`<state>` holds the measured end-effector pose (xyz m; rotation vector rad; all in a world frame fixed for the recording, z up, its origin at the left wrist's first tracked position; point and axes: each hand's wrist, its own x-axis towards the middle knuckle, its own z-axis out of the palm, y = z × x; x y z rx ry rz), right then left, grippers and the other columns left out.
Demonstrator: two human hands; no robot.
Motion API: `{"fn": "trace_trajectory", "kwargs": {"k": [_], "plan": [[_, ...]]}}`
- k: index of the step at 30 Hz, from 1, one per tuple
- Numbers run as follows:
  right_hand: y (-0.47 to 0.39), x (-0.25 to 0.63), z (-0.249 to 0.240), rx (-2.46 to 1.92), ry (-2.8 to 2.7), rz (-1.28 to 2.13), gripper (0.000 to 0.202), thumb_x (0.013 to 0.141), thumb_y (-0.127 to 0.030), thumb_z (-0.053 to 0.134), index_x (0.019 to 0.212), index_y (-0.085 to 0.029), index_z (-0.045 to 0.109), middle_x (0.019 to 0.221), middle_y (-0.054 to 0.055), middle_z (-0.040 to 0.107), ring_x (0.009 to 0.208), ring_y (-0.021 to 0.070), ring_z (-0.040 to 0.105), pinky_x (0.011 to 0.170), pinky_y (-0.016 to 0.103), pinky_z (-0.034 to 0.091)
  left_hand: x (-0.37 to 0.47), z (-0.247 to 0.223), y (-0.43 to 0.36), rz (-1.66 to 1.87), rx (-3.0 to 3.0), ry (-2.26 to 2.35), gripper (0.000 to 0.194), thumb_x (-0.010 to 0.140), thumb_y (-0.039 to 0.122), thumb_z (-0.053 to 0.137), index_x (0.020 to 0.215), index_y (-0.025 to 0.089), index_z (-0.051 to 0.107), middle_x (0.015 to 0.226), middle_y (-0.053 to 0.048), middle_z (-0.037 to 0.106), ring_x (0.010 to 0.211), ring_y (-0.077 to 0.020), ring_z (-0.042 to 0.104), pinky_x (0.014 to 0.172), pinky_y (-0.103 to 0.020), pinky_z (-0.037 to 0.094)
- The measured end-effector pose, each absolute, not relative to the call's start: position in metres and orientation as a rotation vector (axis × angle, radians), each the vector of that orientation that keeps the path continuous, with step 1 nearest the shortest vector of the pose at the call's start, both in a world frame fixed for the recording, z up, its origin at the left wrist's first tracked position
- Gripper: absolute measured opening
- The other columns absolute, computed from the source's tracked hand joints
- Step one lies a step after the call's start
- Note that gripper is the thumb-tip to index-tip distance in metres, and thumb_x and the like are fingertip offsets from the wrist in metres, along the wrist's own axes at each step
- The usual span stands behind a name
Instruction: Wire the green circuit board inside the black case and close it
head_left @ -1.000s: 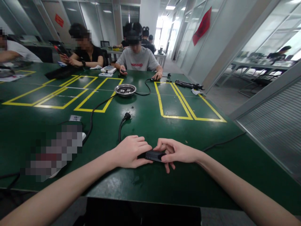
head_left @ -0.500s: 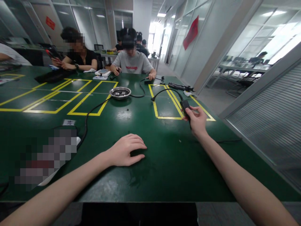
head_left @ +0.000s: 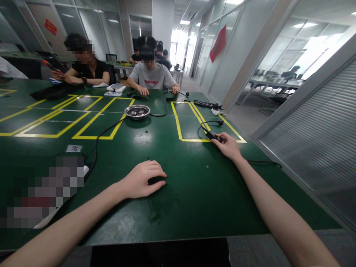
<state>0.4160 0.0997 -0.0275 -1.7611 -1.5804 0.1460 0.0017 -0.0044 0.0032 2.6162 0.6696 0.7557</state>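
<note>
On the green table (head_left: 178, 207), my left hand (head_left: 144, 180) lies palm down with its fingers stretched and nothing in it. Farther right, my right hand (head_left: 228, 146) is closed on a black power adapter (head_left: 211, 135), held low at the table inside the yellow tape outline. A thin cord loops from the adapter's far end to a black plug (head_left: 220, 122) lying just beyond it. Another black cable (head_left: 264, 162) runs off to the right behind my right wrist. Part of the adapter is hidden by my fingers.
A metal bowl (head_left: 137, 118) with shiny metal parts stands mid-table, a black cable (head_left: 96, 144) beside it. At left are a card (head_left: 74, 148) and a blurred white-edged object (head_left: 41, 223). A folded black tripod-like item (head_left: 207, 105) lies far right. Two people sit across.
My right hand has lowered the adapter to the table, and its plug has swung to the right. My left hand keeps its pose. The person opposite has shifted a hand.
</note>
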Motion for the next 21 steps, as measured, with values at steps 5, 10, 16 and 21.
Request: {"fn": "trace_trajectory", "kwargs": {"k": [5, 10, 16, 21], "plan": [[0.105, 0.426, -0.033, -1.903, -1.437, 0.042, 0.038, 0.074, -0.051, 0.070, 0.098, -0.022, 0.072, 0.092, 0.009, 0.076, 0.075, 0.0251, 0.064, 0.066, 0.033, 0.045, 0.001, 0.005, -0.005, 0.770, 2.621, 0.676, 0.018, 0.099, 0.029, 0.061, 0.102, 0.018, 0.075, 0.096, -0.008, 0.076, 0.094, -0.0211, 0.071, 0.087, -0.036, 0.058], [0.109, 0.435, -0.033, -2.012, -1.215, 0.004, 0.038, 0.071, -0.046, 0.074, 0.098, -0.019, 0.072, 0.103, 0.014, 0.076, 0.095, 0.0329, 0.068, 0.082, 0.041, 0.052, 0.001, 0.008, -0.006, 0.746, 2.626, 0.679, 0.019, 0.100, 0.029, 0.060, 0.101, 0.018, 0.075, 0.097, -0.008, 0.076, 0.094, -0.0212, 0.071, 0.088, -0.036, 0.058], [0.106, 0.437, -0.027, -1.944, -1.117, 0.165, 0.038, 0.085, -0.046, 0.061, 0.105, -0.016, 0.071, 0.094, 0.013, 0.075, 0.071, 0.0265, 0.070, 0.075, 0.039, 0.054, 0.001, 0.007, -0.005, 0.751, 2.613, 0.688, 0.019, 0.100, 0.029, 0.060, 0.101, 0.018, 0.075, 0.096, -0.008, 0.076, 0.094, -0.0214, 0.071, 0.087, -0.036, 0.058], [0.105, 0.443, -0.026, -1.976, -1.021, 0.248, 0.049, 0.097, -0.046, 0.040, 0.121, -0.011, 0.067, 0.083, 0.014, 0.072, 0.046, 0.0221, 0.061, 0.057, 0.037, 0.050, 0.001, 0.006, -0.005, 0.740, 2.603, 0.692, 0.018, 0.099, 0.029, 0.060, 0.101, 0.018, 0.075, 0.096, -0.008, 0.076, 0.094, -0.0212, 0.071, 0.088, -0.036, 0.059]]}}
